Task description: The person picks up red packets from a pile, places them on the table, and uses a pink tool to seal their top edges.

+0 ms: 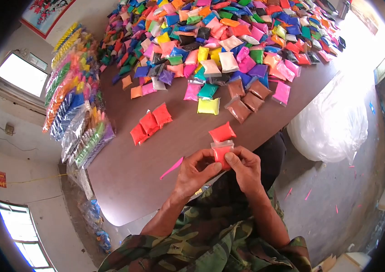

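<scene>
Between my two hands, near the table's front edge, is a small clear packet of coral-red clay-like stuff (221,154). My left hand (197,171) pinches its left side, and my right hand (245,168) grips the right side with the thumb pressed on the front. Just beyond the packet's top edge lies another red packet (223,132). A row of red packets (151,123) rests to the left on the table. Left of my left hand is a pink plastic tool (171,168). Several brown packets (248,101) and a yellow packet (208,106) lie farther back.
A large heap of multicoloured packets (229,31) covers the back of the brown table (124,181). Bundles of colourful bagged items (77,99) are stacked along its left edge. A big clear plastic bag (333,120) stands right of the table, with pink scraps (308,194) on the floor.
</scene>
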The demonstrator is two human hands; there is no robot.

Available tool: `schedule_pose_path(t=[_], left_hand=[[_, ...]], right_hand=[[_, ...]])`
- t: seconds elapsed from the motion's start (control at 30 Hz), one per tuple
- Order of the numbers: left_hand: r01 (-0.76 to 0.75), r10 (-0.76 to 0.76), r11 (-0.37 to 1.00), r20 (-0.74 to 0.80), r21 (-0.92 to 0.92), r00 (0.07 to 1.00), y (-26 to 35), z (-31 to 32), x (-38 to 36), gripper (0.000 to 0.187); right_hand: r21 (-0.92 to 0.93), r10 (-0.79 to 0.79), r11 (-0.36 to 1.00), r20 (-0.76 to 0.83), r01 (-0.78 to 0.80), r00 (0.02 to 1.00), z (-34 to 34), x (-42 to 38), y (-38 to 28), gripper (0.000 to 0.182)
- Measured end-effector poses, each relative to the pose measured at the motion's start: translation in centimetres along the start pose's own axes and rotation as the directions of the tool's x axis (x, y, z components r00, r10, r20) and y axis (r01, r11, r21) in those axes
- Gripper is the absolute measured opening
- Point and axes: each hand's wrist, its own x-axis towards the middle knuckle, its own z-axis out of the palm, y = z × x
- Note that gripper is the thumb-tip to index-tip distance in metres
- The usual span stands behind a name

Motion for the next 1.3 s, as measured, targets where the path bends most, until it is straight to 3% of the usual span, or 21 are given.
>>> schedule_pose_path(t=[0.13, 0.33, 0.43, 0.63, 0.73, 0.93, 1.03, 1.23, 1.3], left_hand=[[-0.013, 0.019, 0.99, -0.044, 0.142, 0.999, -0.4, -0.8, 0.3, 0.016], [-0.093, 0.099, 0.989, -0.054, 0.115, 0.994, -0.9, -1.0, 0.6, 0.012], [-0.107, 0.111, 0.986, -0.022, 0.129, 0.994, -1.7, -1.3, 0.7, 0.014], [0.013, -0.012, 0.998, -0.018, 0.059, 1.0, -0.1, -0.6, 0.1, 0.022], [0.043, -0.036, 0.991, -0.055, 0.13, 0.998, -0.4, -1.0, 0.0, 0.022], [-0.145, 0.154, 0.977, -0.044, 0.159, 0.987, -1.7, -1.5, 0.4, 0.016], [-0.125, 0.136, 0.978, -0.05, 0.169, 0.989, -2.6, -1.9, 0.6, 0.015], [0.005, -0.003, 0.999, -0.039, 0.035, 0.999, -0.1, 0.3, 0.2, 0.023], [-0.007, 0.012, 0.997, -0.071, 0.074, 0.997, -0.7, 0.7, 0.1, 0.025]], right_hand=[[-0.162, 0.007, 0.987, 0.035, -0.001, 0.999, 0.3, 0.2, -0.9, 0.02], [-0.032, 0.098, 0.995, 0.005, -0.098, 0.995, 1.4, 0.2, -1.7, 0.022], [-0.058, 0.09, 0.994, 0.038, -0.087, 0.995, 0.5, 0.2, -1.3, 0.021], [-0.077, 0.07, 0.995, -0.009, -0.07, 0.998, 0.8, 0.3, -1.1, 0.017], [-0.059, 0.023, 0.998, 0.037, -0.021, 0.999, 1.0, 0.2, -0.9, 0.018], [-0.156, 0.042, 0.987, 0.054, -0.033, 0.998, 1.4, 0.1, -1.9, 0.021], [-0.164, 0.115, 0.981, 0.086, -0.1, 0.99, 1.4, 0.4, -3.2, 0.021], [-0.014, 0.07, 0.997, 0.041, -0.069, 0.997, 0.3, 0.3, -0.8, 0.02], [0.054, 0.075, 0.996, -0.001, -0.075, 0.997, 0.8, 0.2, -1.0, 0.02]])
